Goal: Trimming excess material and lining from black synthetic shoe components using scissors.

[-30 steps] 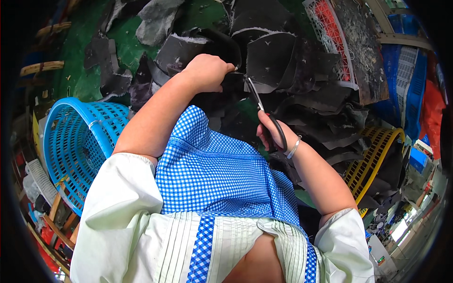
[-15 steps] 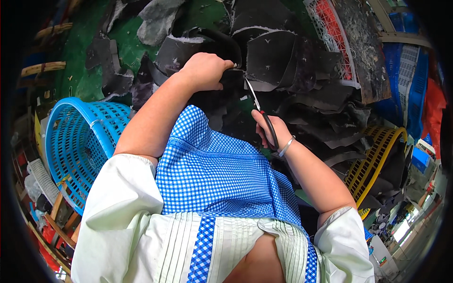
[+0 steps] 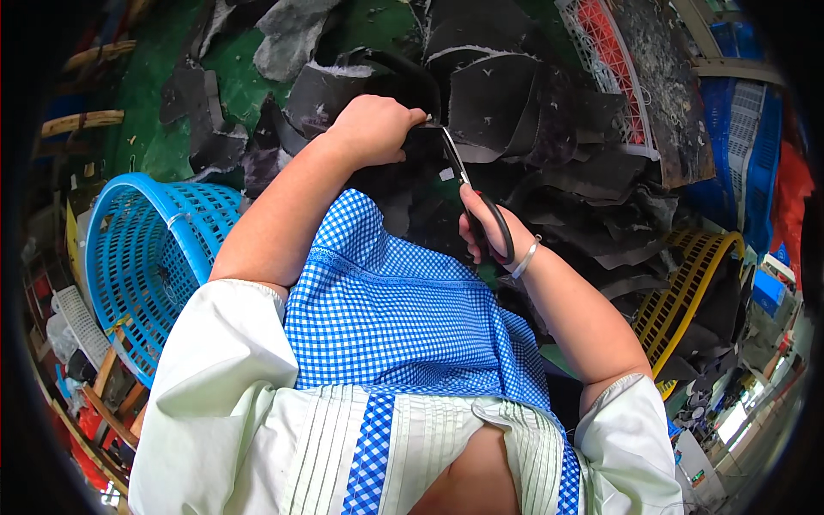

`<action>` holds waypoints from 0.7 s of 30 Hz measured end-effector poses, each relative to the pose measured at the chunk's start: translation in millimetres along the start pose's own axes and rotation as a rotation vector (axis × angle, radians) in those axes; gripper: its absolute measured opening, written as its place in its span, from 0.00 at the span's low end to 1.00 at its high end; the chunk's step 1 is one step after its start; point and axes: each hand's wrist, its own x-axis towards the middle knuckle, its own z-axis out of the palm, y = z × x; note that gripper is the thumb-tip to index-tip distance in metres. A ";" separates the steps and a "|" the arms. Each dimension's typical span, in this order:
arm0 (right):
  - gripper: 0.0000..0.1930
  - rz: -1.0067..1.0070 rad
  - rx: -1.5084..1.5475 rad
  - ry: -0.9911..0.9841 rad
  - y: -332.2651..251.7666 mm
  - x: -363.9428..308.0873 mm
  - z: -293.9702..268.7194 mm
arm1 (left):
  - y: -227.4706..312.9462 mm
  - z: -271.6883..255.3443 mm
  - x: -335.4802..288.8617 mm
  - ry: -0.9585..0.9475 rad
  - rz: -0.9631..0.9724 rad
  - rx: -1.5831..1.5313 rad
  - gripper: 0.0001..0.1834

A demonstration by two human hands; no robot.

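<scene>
My right hand grips a pair of scissors by the black and red handles. The blades point away from me, and their tips meet the edge of the dark cloth near my left fingertips. My left hand is closed, its index finger and thumb at a dark grey cloth piece; part of what it grips is hidden. Just right of the blade tips lies a squarish dark cloth piece with a pale frayed upper edge. A tiny white scrap shows beside the blades.
A blue plastic basket tilts at my left, and a yellow basket stands at my right. Dark cloth offcuts are heaped between the scissors and the yellow basket. Beyond are a red and white rack and a green surface.
My right hand has shifted slightly, bringing the scissor blades farther up and left, to the cloth edge by my left fingertips. My left hand keeps its place.
</scene>
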 end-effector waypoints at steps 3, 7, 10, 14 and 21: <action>0.33 0.047 0.010 -0.011 1.0 -1.5 -2.6 | -0.4 1.2 -1.5 0.000 0.001 0.016 0.32; 0.33 0.061 0.126 -0.012 -1.5 4.4 -1.6 | 3.0 -1.4 -2.3 0.000 0.013 0.018 0.32; 0.33 0.012 0.091 0.033 -4.7 10.3 -1.2 | 3.5 -0.9 -2.2 0.002 0.025 0.033 0.32; 0.33 -0.147 -0.072 0.272 -1.7 5.1 7.0 | -3.3 -0.2 -3.3 0.017 -0.028 0.004 0.33; 0.40 -0.448 -0.662 1.193 -8.9 44.4 -36.8 | -10.8 1.2 -12.8 -0.030 -0.079 -0.067 0.30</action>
